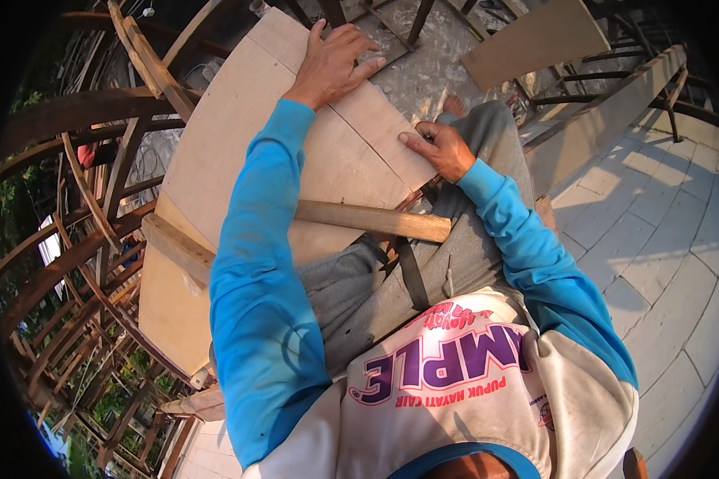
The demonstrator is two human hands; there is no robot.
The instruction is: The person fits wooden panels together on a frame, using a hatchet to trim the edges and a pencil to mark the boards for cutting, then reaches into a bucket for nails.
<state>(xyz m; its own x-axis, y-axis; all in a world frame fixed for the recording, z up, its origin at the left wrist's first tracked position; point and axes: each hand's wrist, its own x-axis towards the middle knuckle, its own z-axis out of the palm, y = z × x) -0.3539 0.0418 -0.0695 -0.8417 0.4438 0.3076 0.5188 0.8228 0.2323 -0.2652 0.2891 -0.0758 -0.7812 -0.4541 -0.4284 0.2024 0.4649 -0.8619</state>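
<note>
Upper centre — my left hand point(335, 65), fingers splayed over wooden strip point(369, 120); right hand point(446, 153) pinching its end — even pressure seems best.

The large panel point(232, 136) seems to be of pale wood sheet, with a smooth and matt face, while the short bar point(375, 219) is of browner, solid wood without gloss. The sleeves point(256, 223) are of soft blue cloth, matt and wrinkled, and the trousers point(335, 283) of dull grey cloth. The floor slabs point(655, 239) look hard, pale and rather smooth.
</note>
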